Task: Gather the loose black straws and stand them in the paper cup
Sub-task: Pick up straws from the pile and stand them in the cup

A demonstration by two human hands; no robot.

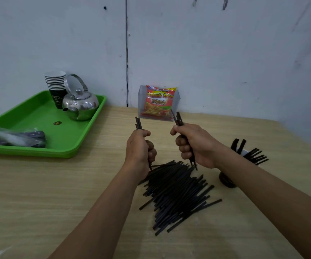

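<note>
A heap of loose black straws (177, 193) lies on the wooden table in front of me. My left hand (139, 146) grips a small upright bundle of straws above the heap's far end; their tips stick out above my fist. My right hand (194, 144) grips another small bundle, tilted slightly left. To the right, partly hidden behind my right forearm, stands the dark paper cup (227, 180) with several straws fanning out of it.
A green tray (48, 131) at the left holds a steel kettle (80, 105), a stack of paper cups (56, 85) and a plastic bag of dark items (14, 137). A snack packet in a clear holder (159, 103) stands against the wall.
</note>
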